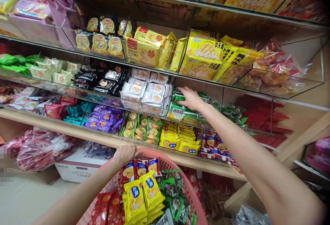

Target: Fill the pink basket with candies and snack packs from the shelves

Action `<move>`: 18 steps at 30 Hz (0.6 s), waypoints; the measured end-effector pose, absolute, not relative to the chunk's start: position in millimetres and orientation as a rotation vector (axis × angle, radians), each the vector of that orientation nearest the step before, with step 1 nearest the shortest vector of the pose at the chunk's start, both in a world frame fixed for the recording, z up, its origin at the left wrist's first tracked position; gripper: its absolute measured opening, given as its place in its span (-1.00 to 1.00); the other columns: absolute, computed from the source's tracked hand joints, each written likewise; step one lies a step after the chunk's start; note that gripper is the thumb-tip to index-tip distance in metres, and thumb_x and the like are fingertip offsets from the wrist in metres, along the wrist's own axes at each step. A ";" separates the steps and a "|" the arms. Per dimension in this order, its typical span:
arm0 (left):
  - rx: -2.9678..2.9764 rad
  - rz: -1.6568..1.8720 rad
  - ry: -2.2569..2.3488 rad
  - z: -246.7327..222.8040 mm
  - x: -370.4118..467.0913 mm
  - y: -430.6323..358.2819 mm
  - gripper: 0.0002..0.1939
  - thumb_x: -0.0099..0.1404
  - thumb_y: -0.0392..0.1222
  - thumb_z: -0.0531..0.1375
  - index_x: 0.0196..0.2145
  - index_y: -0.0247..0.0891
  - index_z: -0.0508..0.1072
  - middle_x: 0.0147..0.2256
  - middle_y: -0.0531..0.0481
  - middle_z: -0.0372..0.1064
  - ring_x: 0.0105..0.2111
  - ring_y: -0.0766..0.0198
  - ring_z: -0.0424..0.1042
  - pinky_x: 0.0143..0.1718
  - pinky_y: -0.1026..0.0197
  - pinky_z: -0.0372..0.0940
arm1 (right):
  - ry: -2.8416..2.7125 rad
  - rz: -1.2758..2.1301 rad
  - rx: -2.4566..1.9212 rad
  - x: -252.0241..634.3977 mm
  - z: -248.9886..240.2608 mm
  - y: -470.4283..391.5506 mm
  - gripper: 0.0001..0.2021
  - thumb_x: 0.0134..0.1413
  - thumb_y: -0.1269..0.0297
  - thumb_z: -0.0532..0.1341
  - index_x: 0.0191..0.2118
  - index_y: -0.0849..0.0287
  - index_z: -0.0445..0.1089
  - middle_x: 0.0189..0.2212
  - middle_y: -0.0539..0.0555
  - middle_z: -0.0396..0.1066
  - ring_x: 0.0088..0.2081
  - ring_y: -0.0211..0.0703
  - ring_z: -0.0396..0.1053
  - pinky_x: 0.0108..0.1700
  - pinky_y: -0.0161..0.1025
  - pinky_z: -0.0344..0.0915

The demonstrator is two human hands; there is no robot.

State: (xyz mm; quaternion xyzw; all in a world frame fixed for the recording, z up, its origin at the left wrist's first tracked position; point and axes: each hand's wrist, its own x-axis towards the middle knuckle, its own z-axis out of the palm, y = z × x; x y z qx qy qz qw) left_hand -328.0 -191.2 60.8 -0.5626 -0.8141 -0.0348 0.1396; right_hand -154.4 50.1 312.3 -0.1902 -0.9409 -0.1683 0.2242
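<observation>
My left hand (125, 155) is closed over the far rim of a pink plastic basket (190, 180). In the basket lie yellow snack packets (139, 197), red packets (109, 206), red-and-blue packets (141, 168) and green-wrapped packets (172, 187). My right hand (190, 98) reaches into a shelf compartment of green-and-white snack packets (177, 110). Its fingers are stretched out over the top packets and touch them, with no packet visibly gripped. White packets (148, 87) are stacked just left of that hand.
Clear dividers and front lips (103, 94) edge the shelves. Yellow waffle packs (203, 54) sit on the shelf above my right hand. Purple packets (104, 116) and yellow packets (180, 137) fill the lower row. A white carton (77, 166) and bagged goods (46, 147) stand below.
</observation>
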 end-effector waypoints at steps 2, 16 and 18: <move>-1.638 -0.094 -2.350 61.3 -327.8 -191.1 -0.26 0.24 0.24 -0.29 -0.38 -0.42 0.44 -0.46 -0.35 0.44 -0.42 0.04 0.46 -0.42 0.13 0.26 | -2.599 -0.517 -0.522 -154.3 311.7 48.1 -0.41 -0.02 0.20 0.12 0.16 0.17 0.01 -0.01 0.25 0.22 -0.03 0.20 0.17 -0.13 0.05 0.14; -1.651 -0.083 -2.449 67.8 -323.0 -191.1 -0.21 0.22 0.27 -0.30 -0.32 -0.46 0.44 -0.41 -0.40 0.43 -0.33 -0.01 0.45 -0.34 0.09 0.23 | -2.449 -0.443 -0.476 -65.1 311.6 -27.9 -0.50 0.10 0.15 0.06 0.15 0.10 0.03 0.06 0.17 0.15 0.06 0.16 0.05 0.00 0.10 -0.01; -1.656 -0.082 -2.457 67.3 -323.1 -189.5 -0.21 0.22 0.27 -0.31 -0.32 -0.46 0.44 -0.41 -0.39 0.44 -0.33 0.00 0.45 -0.33 0.10 0.22 | -2.462 -0.339 -0.430 -47.7 296.3 -55.3 -0.51 0.08 0.14 0.08 0.14 0.06 0.05 0.07 0.14 0.16 0.07 0.14 0.05 0.02 0.11 -0.01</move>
